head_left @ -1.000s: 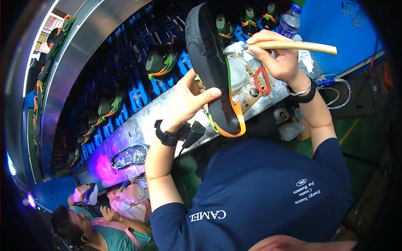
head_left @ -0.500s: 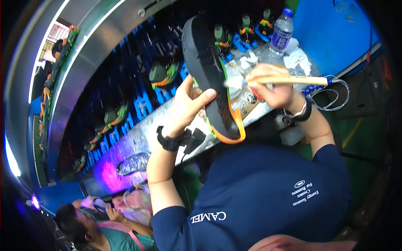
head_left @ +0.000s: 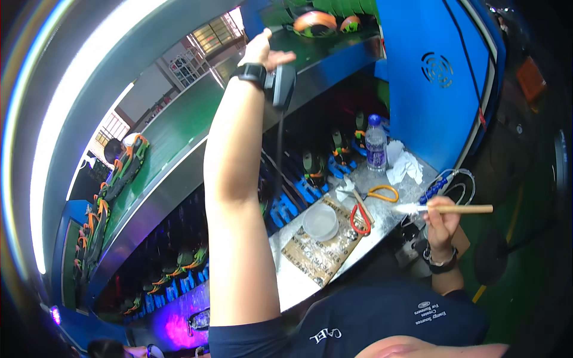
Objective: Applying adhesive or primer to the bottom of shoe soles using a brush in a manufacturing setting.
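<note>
My left hand is stretched out high over the green upper conveyor belt, fingers apart and nothing in them. A shoe with orange and green parts lies on that belt, beyond my fingertips and apart from them. My right hand, lower at the right, is closed around the wooden handle of a brush. The brush's white bristles point left above the metal worktop. On brown paper stands a clear round tub. Red-handled scissors lie beside it.
A water bottle and crumpled white tissue stand at the worktop's far end, near a yellow-orange handle. Under the upper belt, several shoes sit on blue holders. A blue machine panel rises at the far right.
My left hand has let go of the dark-soled shoe and moved up over the upper belt. My right hand has drawn the brush down and to the right, away from the shoe.
</note>
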`<state>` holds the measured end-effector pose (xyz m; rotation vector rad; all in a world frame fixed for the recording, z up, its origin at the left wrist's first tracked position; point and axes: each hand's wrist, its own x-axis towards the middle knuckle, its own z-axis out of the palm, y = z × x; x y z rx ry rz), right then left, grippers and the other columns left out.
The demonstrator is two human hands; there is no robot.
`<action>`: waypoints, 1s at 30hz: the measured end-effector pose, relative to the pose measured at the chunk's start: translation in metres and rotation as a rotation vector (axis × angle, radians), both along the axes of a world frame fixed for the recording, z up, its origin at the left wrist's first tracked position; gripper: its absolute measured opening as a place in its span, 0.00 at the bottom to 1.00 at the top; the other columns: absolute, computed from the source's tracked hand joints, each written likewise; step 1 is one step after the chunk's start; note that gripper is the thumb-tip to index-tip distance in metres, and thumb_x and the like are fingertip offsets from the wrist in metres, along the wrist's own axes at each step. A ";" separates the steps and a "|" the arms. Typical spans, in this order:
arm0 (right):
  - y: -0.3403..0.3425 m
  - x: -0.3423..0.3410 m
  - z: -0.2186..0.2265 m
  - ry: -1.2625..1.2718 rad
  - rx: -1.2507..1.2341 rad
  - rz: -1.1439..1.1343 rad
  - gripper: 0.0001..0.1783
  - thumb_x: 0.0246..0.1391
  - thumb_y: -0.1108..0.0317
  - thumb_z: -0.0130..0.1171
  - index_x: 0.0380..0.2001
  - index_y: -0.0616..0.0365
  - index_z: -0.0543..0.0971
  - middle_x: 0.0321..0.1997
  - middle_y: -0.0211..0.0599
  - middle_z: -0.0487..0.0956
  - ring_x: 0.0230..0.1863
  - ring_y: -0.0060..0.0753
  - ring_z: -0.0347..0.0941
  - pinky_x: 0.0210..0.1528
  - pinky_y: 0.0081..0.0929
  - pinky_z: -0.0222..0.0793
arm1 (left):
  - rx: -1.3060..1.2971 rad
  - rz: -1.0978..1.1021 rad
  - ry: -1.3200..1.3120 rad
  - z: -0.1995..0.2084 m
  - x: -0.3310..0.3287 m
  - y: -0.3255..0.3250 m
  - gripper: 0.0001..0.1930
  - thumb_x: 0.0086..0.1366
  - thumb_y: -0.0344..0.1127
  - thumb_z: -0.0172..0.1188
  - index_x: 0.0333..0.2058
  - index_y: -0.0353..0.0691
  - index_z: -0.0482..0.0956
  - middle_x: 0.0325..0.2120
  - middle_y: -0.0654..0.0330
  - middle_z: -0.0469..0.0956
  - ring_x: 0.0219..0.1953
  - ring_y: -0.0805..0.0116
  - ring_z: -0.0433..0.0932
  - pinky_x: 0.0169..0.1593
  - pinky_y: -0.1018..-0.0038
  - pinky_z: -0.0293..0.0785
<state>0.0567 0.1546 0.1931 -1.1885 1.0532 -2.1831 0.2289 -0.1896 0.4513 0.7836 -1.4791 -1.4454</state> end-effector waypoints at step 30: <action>-0.083 0.041 -0.036 -0.097 0.216 0.223 0.07 0.47 0.71 0.50 0.31 0.62 0.68 0.18 0.29 0.65 0.17 0.13 0.56 0.19 0.09 0.52 | -0.467 1.350 -1.314 0.018 0.443 0.027 0.19 0.36 0.40 0.62 0.29 0.35 0.75 0.27 0.47 0.75 0.33 0.58 0.75 0.39 0.69 0.69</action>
